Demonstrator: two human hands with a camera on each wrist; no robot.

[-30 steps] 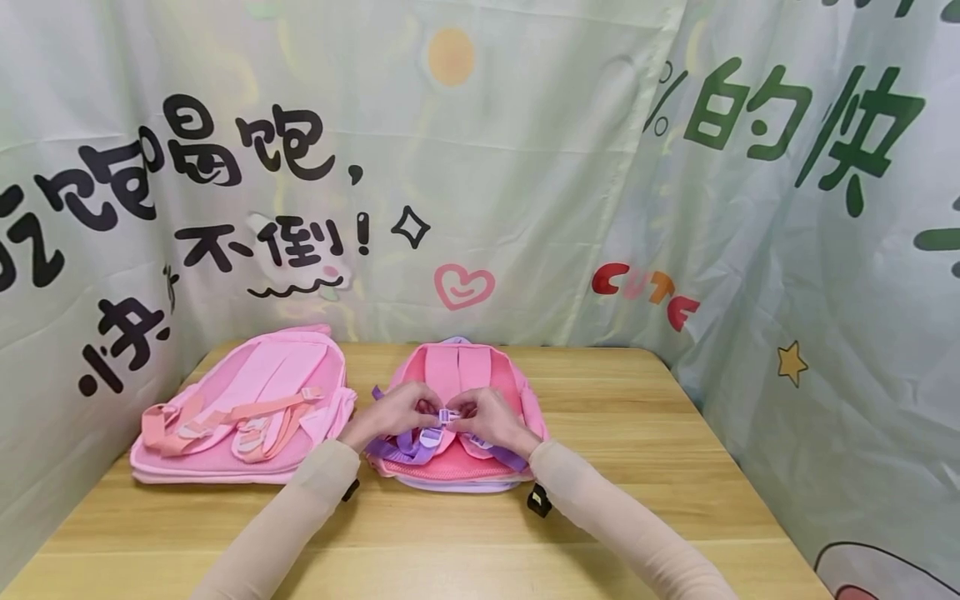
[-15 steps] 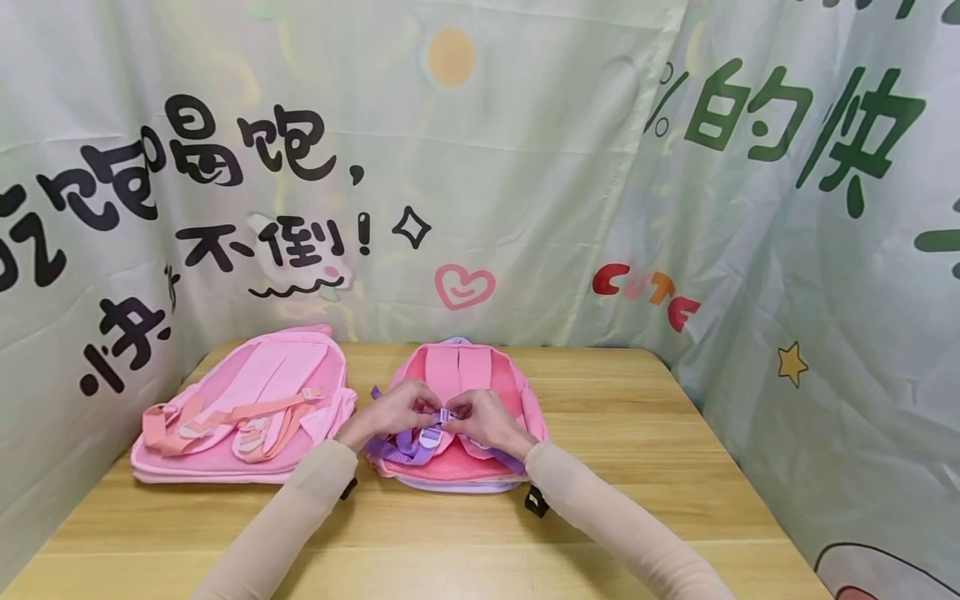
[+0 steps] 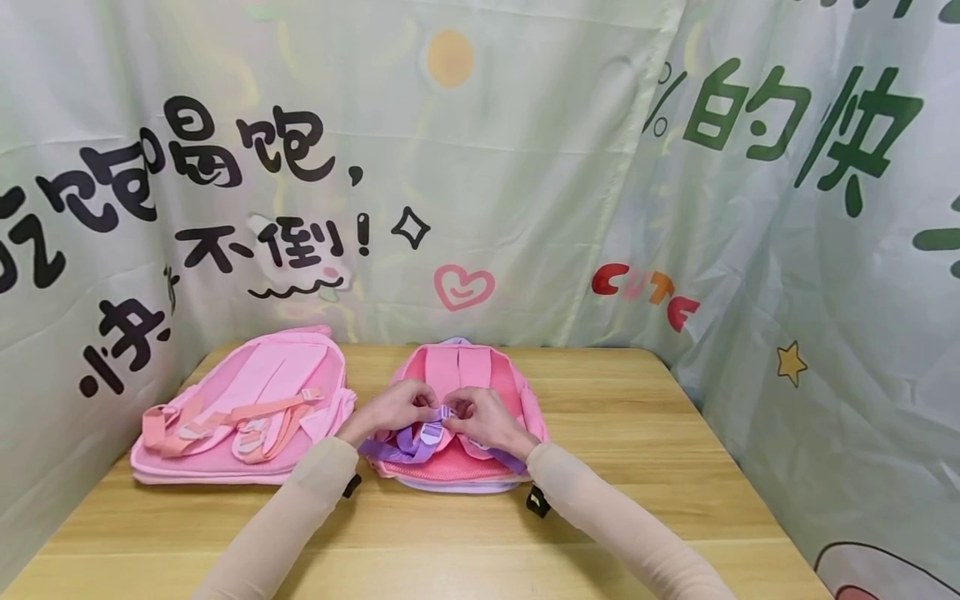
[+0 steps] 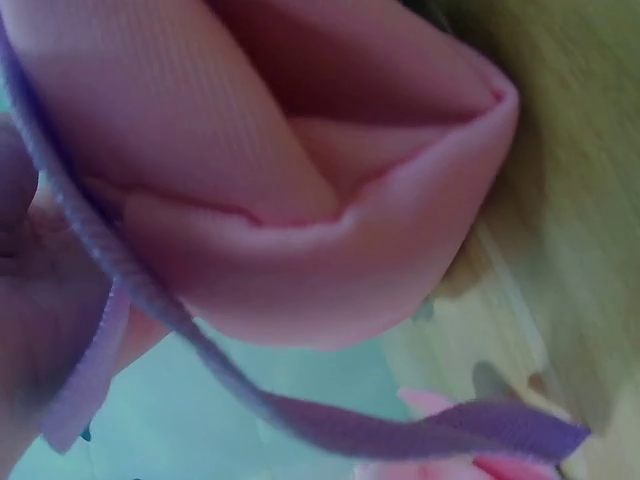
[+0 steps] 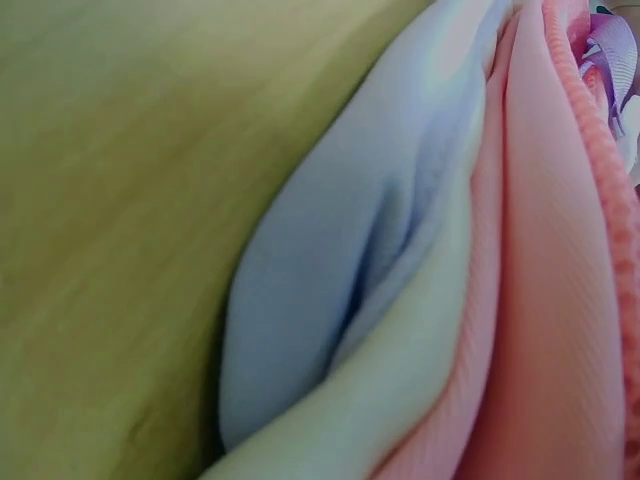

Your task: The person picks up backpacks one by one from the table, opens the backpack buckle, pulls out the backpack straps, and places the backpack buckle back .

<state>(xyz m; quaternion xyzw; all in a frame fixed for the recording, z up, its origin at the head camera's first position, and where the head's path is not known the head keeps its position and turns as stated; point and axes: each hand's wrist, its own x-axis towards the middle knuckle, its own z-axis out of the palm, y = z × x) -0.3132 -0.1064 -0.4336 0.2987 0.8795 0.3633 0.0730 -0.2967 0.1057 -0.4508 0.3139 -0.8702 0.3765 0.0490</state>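
Pink fabric backpack (image 3: 458, 372) with purple webbing straps (image 3: 408, 452) lies back panel up at 12 o'clock on the wood-grain table (image 3: 607, 433), presumably to leave the straps reachable. Paler pink fabric backpack (image 3: 258, 372) at its 9 o'clock. Left hand (image 3: 405, 406) from 8 o'clock and right hand (image 3: 487, 418) from 4 o'clock, fingers curled, pinch a small lilac plastic buckle (image 3: 446, 412), seemingly to steady it. Fingertips cover its ends; joined or apart, cannot tell. Left wrist view crops the left hand.

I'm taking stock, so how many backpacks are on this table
2. The paler pink backpack lies at the head view's left; the purple-strapped backpack lies centrally, partly covered by the left hand and right hand.
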